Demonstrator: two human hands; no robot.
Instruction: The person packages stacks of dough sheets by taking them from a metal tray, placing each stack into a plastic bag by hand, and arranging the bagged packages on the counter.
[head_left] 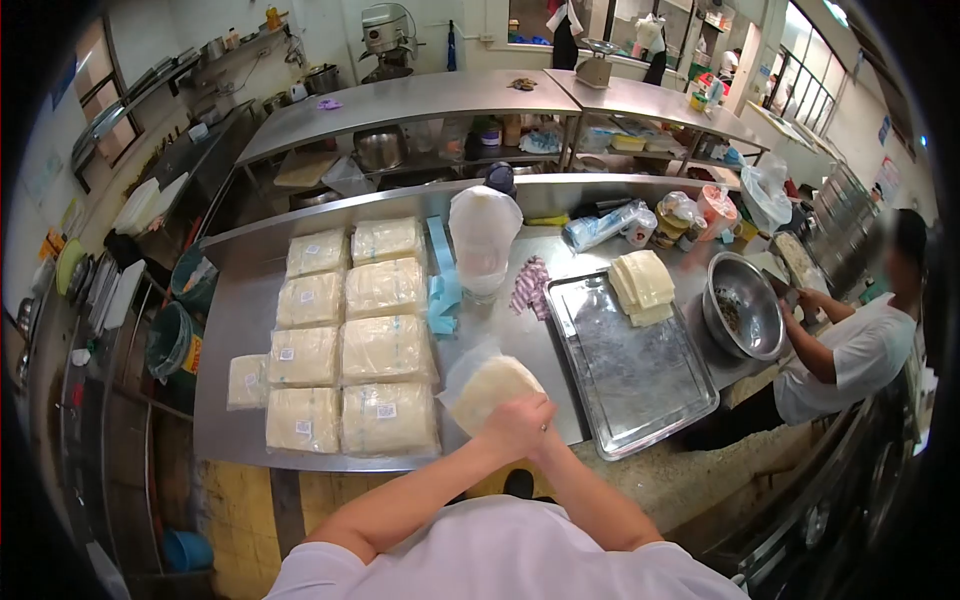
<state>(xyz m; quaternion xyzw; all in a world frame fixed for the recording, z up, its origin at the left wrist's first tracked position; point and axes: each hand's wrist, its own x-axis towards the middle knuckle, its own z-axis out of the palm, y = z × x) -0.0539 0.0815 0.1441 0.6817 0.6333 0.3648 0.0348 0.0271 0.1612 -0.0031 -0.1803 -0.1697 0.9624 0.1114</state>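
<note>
At the near edge of the steel table, a stack of pale, thin wrapper sheets (492, 390) lies partly in a clear plastic bag (462, 372). My left hand (512, 424) is closed over the near right corner of the stack. Against it is my right hand (546, 432), closed too; its fingers are mostly hidden, so what it grips is unclear. To the left are several sealed packs of wrappers (384, 346) in two columns, plus a smaller pack (248, 382). A metal tray (630, 370) is on the right, with loose wrapper sheets (642, 287) overlapping its far end.
Behind the stack stand a plastic-lined container (484, 240), blue strips (441, 290) and a checked cloth (530, 287). A steel bowl (742, 305) with dark filling sits at right, beside a co-worker (850, 345) in a white shirt. Bags and jars (640, 225) line the back ledge.
</note>
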